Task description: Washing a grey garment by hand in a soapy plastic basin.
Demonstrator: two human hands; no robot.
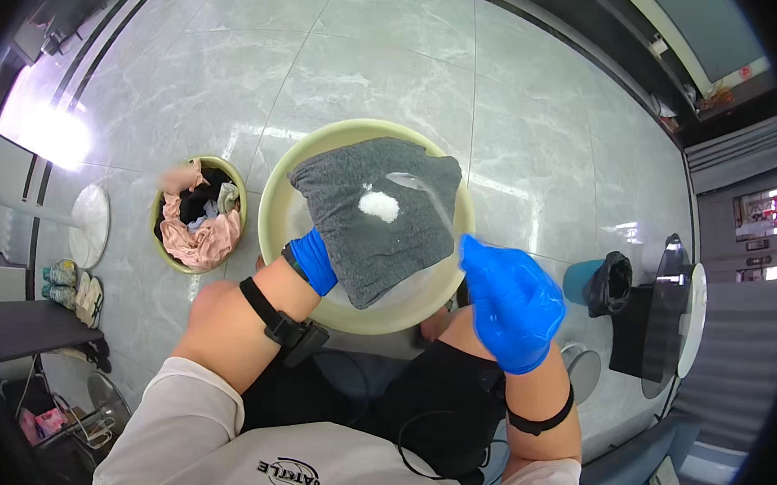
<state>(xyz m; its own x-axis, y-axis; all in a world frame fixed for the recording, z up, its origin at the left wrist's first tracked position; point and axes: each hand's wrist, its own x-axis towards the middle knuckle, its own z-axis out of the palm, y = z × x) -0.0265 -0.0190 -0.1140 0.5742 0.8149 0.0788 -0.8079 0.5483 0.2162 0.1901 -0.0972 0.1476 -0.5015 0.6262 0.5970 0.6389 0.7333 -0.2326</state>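
A dark grey folded cloth garment (387, 265) is spread over a large pale green basin (324, 134). A small heap of white powder (378, 208) lies on the cloth. My left hand (317, 263), in a blue glove, reaches under the cloth's near left side; its fingers are hidden there. Right of the basin, my blue-gloved right hand (510, 307) is closed on the handle of a clear plastic spoon (409, 182). The spoon's bowl is over the cloth, right of the powder. Water in the basin is hard to make out.
To the left stands a smaller green tub (236, 245) of pink, black and pale clothes. A teal bin (581, 281) with a black bag and a round-topped table (669, 321) are at the right. Shoes (87, 298) sit by a dark bench (22, 325) at far left.
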